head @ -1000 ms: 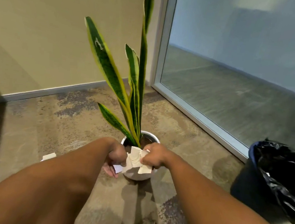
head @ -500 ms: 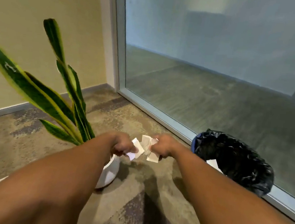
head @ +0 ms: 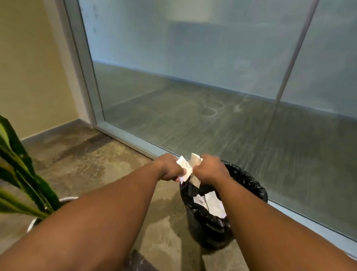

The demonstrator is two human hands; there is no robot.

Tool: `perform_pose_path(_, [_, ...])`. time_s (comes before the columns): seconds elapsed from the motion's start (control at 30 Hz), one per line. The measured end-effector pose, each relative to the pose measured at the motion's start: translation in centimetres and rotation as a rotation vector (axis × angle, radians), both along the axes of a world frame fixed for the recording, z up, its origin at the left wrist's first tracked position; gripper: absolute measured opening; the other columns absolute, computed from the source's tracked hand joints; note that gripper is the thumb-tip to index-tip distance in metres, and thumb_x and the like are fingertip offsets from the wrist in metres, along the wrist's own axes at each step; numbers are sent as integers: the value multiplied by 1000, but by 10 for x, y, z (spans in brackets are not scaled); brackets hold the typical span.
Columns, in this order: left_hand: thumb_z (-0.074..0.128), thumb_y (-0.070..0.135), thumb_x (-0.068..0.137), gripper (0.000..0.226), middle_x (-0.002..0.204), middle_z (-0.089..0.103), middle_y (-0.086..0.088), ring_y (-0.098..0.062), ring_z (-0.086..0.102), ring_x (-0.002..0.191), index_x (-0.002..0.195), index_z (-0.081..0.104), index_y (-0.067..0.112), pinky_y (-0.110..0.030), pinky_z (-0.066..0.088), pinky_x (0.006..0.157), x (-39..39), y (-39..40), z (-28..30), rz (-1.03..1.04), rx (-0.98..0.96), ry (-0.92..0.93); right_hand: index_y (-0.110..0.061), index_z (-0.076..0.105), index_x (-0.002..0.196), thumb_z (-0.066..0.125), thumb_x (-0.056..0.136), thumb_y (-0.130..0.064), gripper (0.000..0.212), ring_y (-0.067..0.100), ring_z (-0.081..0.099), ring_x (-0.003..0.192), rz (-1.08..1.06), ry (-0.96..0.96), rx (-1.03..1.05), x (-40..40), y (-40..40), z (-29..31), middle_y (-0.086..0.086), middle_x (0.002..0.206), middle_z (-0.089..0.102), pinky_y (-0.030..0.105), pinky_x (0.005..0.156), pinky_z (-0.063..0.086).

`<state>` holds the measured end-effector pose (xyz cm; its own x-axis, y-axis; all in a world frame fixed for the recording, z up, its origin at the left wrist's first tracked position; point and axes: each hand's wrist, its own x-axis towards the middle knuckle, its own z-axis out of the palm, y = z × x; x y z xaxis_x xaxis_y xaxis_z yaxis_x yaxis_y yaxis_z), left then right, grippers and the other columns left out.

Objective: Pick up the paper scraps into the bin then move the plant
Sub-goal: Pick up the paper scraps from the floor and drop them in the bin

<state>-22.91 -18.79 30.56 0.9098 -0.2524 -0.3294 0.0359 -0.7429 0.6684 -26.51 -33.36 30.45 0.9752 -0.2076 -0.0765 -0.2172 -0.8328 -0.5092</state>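
Your fingers are curling tight on both sides: your left hand (head: pixel 169 167) is gripping a bunch of white paper scraps (head: pixel 186 166), and your right hand (head: pixel 210 169) is clutching the other side of the same bunch, so the two fists are sitting almost knuckle to knuckle at the centre of the frame. The scraps are poking up and out between them, one corner hanging down below your left hand. You are holding all of this just above the near rim of the bin (head: pixel 249 185), which is standing on the floor right of centre, lined with a black bag. More white paper (head: pixel 213 204) is already lying inside it, showing between your forearms. The bin is sitting just beside the metal frame of the frosted glass wall (head: pixel 204 60), which is filling the upper part of the frame. At the lower left, the plant (head: pixel 13 167) is reaching its green, yellow-edged leaves up from a white pot (head: pixel 65 199) on the mottled floor (head: pixel 94 161), well apart from the bin.
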Motion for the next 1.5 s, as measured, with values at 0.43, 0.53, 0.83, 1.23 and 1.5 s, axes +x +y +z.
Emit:
perform_pose_path(0.43, [74,15,85,49,116,71,-19,-28,68,110,130,60,0,-41,53,100,-6,-54,-31,-40,-104,40,-12,64,102,63,82,-30,27,29,66,100,-221,119,-118,-11,-41,-13,10,111,67,31,68,46])
perform_pose_path(0.53, [74,9,83,36,108,73,-19,-30,70,105,119,68,5,-43,55,98,-4,-32,-32,54,-168,-3,-13,63,99,63,83,-33,26,31,65,97,-148,87,-129,-6,-25,-11,11,103,63,31,69,44])
perform_pose_path(0.83, [64,9,87,12,83,73,-9,-17,67,67,86,71,18,-24,48,60,-28,80,-45,175,-134,-48,-23,59,83,63,85,-29,7,26,62,100,425,58,-118,5,85,-31,9,106,69,31,80,51])
perform_pose_path(1.23, [66,3,88,17,73,64,-9,-18,60,59,79,65,17,-20,50,53,-100,271,-71,197,53,81,-15,68,90,69,83,-33,20,23,60,83,812,239,-8,-27,268,-69,5,89,67,24,67,44])
perform_pose_path(1.5, [67,19,89,17,84,70,-10,-24,70,76,105,70,20,-33,56,74,-153,398,-99,445,223,88,-18,65,96,75,81,-27,20,20,61,89,1028,246,61,-59,385,-108,6,102,71,35,88,54])
